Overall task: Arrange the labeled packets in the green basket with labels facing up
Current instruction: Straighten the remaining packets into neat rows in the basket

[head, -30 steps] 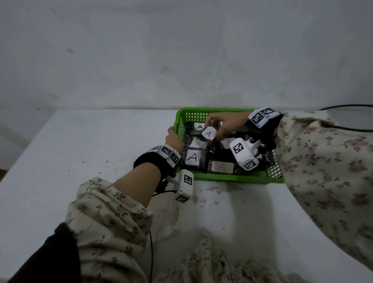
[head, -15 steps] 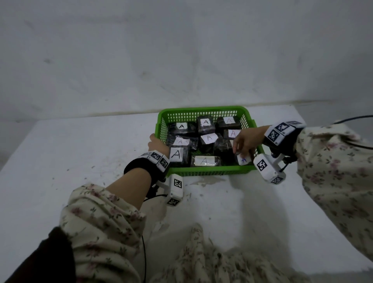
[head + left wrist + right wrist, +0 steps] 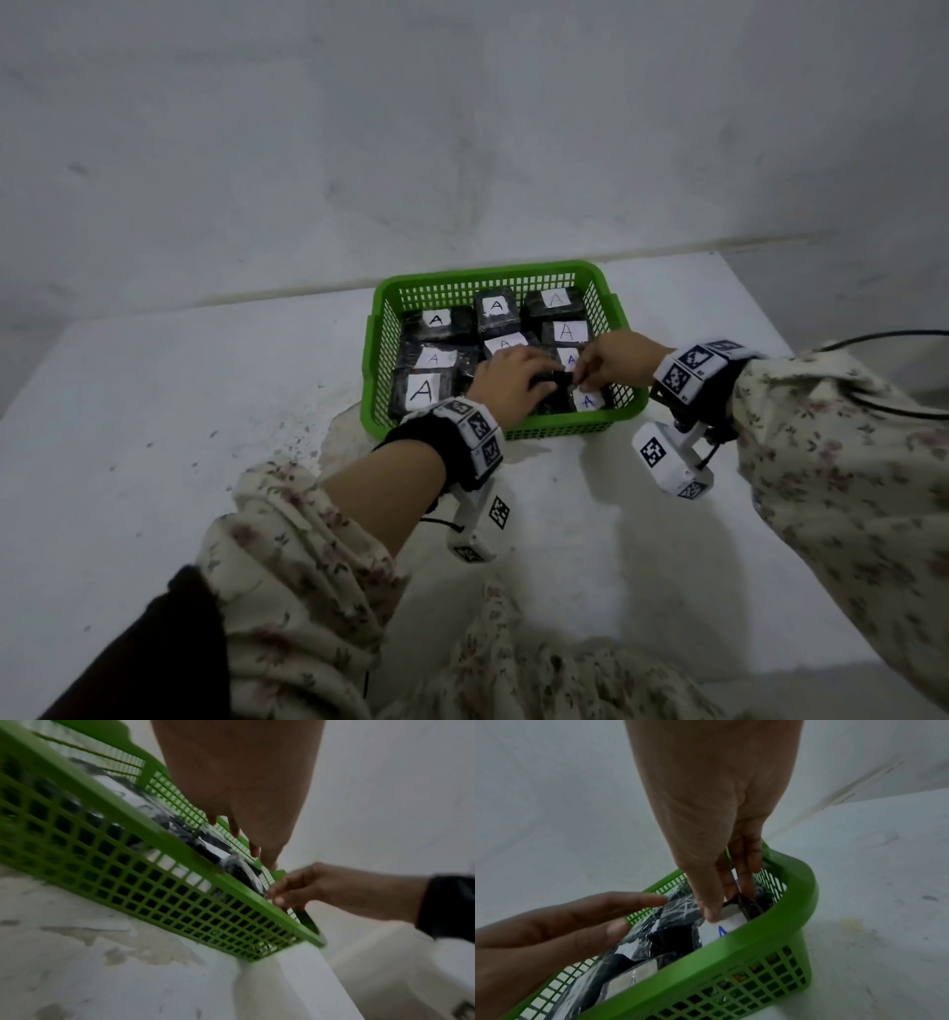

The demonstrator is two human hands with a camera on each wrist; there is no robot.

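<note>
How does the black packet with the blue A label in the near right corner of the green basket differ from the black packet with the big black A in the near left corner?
The blue-lettered black plastic packet sits under the right hand, whose fingers touch it; the black-lettered black plastic packet lies untouched. Its label shows only partly, the other's fully. Ink colour differs: blue versus black. Both lie label up in the green plastic basket.
</note>
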